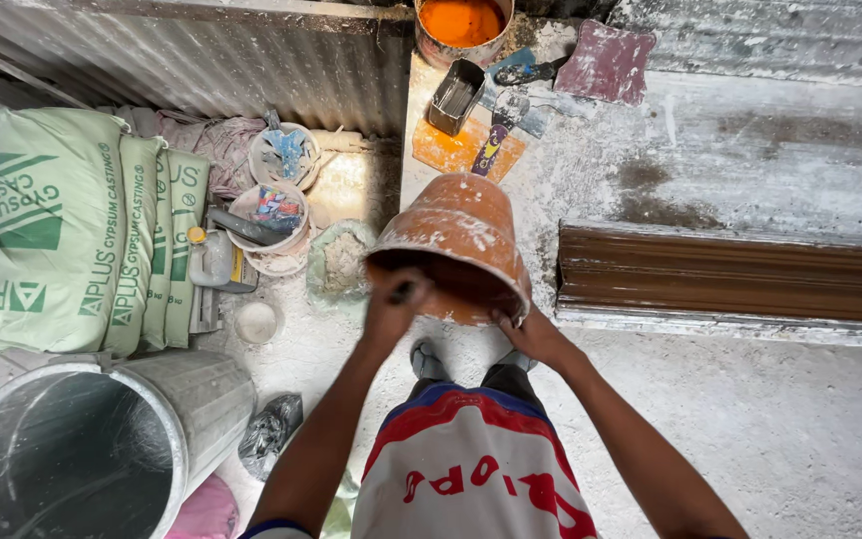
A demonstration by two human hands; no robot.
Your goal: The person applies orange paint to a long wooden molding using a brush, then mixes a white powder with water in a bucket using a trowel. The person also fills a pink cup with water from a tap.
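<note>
Terracotta-orange pot (456, 240) tipped over the bench's (750, 150) near left corner; right hand (536, 337) clamps its rim, left hand (391, 304) closed around a small tool (403, 292) inside. Looks stiff, heavy-ish, chippable, so hold the rim.

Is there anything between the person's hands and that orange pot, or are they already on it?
Nothing visible is in the way. The right hand grips the rim of the tilted orange pot, and the left hand is at its open mouth, holding a small dark tool whose kind I cannot make out.
</note>
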